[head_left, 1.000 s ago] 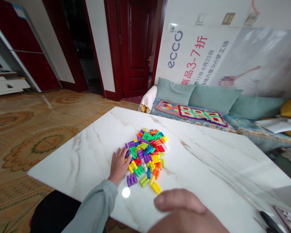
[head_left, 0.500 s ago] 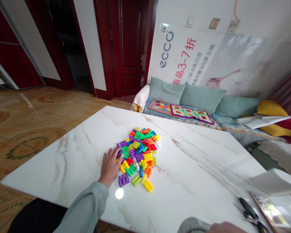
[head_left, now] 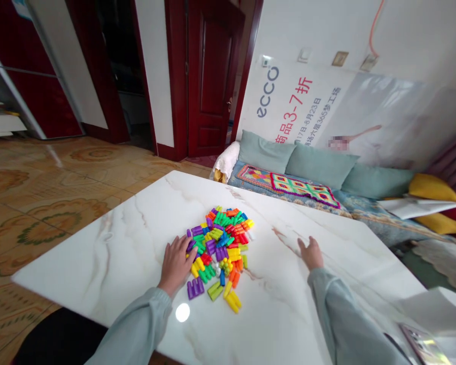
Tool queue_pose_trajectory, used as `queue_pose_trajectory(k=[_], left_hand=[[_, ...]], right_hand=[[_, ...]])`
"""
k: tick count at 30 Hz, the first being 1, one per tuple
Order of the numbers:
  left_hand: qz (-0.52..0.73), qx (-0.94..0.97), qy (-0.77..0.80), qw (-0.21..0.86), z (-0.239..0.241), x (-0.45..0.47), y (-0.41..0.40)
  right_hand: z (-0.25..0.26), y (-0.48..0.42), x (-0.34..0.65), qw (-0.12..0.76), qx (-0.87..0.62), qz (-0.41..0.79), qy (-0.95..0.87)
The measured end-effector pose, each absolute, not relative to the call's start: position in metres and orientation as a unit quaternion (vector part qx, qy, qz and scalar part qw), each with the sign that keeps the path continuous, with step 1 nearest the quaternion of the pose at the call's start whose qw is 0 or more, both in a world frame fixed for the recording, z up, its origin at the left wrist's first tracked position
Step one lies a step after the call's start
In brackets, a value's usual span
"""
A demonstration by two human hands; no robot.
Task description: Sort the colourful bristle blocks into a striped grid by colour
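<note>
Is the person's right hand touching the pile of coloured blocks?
No, the right hand lies flat on the bare marble table, apart from the pile of blocks; only the left hand touches it.

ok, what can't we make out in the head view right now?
- Blocks under the left hand: its fingers cover the pile's left edge, so any grip is hidden.
- Right hand: seen from behind; whether it touches the table is unclear.
- Item at the bottom right corner: cut off by the frame edge.
- Poster: one patch blurred.
</note>
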State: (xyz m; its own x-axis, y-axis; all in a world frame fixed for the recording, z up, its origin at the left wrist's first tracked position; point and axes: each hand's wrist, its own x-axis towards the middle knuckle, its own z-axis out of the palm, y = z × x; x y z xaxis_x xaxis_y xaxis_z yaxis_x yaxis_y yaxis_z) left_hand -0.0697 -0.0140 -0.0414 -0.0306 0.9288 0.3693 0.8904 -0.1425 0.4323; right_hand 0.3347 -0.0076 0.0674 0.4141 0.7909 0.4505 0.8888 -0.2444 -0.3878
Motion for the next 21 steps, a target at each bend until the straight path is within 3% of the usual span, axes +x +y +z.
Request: queue_pose_trajectory(k=[4,7,11,21], left_hand=[[0.286,0.693,0.661,0.034,-0.037,-0.069,-0.016],[0.274,0.697,0.661,0.035,-0.036,-0.069,-0.017],[0.271,0.706,0.653,0.031,-0.042,-0.072,-0.015],[0.385,0.688,0.614,0.041,-0.053,-0.085,-0.006]], right_hand=[[-0.008,-0.025,0.281,0.244,-0.734,-0.051,-0.631],[-0.034,-0.035,0.249,0.144,-0.721,-0.007,-0.678],[-0.031,-0.039,0.242,0.087,-0.739,0.018,-0.668],[-0.019,-0.041,0.24,0.107,-0.739,0.045,-0.664]])
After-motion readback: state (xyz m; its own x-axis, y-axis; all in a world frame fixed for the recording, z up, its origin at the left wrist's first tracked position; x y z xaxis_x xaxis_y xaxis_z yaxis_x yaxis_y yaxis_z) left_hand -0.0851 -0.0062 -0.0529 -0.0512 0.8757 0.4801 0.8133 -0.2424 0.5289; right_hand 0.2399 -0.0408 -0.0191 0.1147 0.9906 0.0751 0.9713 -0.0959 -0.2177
